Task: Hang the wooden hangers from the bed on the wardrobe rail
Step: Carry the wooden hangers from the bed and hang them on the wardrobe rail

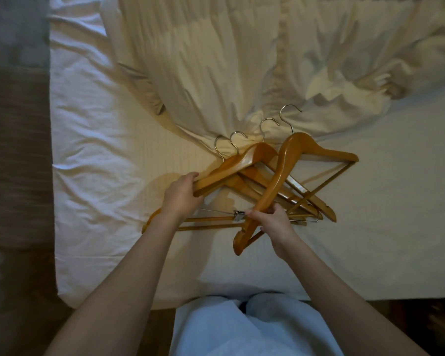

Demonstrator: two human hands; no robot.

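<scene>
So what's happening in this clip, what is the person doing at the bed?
A person stands at the edge of a bed, gathering a pile of wooden hangers off the white sheet. The left hand grips the arm end of one hanger in the stack; the right hand holds the arm of the topmost hanger. Four metal hooks point toward the rumpled duvet. No wardrobe is in view.

Hangers heaped mid-bed, a hand at each side of the heap.

The wooden hangers (252, 176) lie overlapping on the bed (93, 155), their hooks toward the crumpled duvet (216, 60) behind them. The left hand (181, 195) grips the left end of one stack; the right hand (272, 223), nearer the person, holds the lower arm of the hanger lying across the rest. Floor (16, 150) lies left of the bed; the person's legs (242, 327) stand at its near edge.
</scene>
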